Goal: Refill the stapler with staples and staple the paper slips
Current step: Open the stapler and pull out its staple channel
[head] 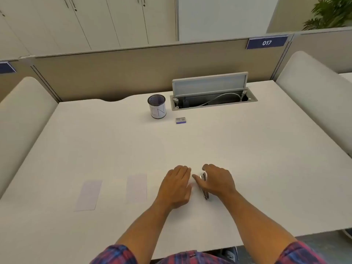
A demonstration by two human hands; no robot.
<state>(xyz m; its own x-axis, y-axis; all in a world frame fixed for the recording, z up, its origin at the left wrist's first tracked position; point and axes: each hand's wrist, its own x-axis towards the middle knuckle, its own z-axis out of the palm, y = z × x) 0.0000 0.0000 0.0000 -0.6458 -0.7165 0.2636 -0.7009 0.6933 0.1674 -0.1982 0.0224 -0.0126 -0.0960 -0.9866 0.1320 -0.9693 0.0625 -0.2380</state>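
A person's right hand [219, 181] curls its fingers [208, 167] around a metal stapler [204, 185] on the worktop [247, 149], the left hand [176, 184] lying flat beside it, fingers together. The staple box [180, 120] sits well beyond both; two paper slips [136, 188] lie left, apparently unstapled.

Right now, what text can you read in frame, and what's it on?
"017": white digits on the blue sign on the partition at the back right.
"IN": hand-drawn letters on the white label of the mesh cup; possibly part of a longer word.
Small staple box: print too small to read.
Second blue sign at the left edge: cut off, nothing readable.
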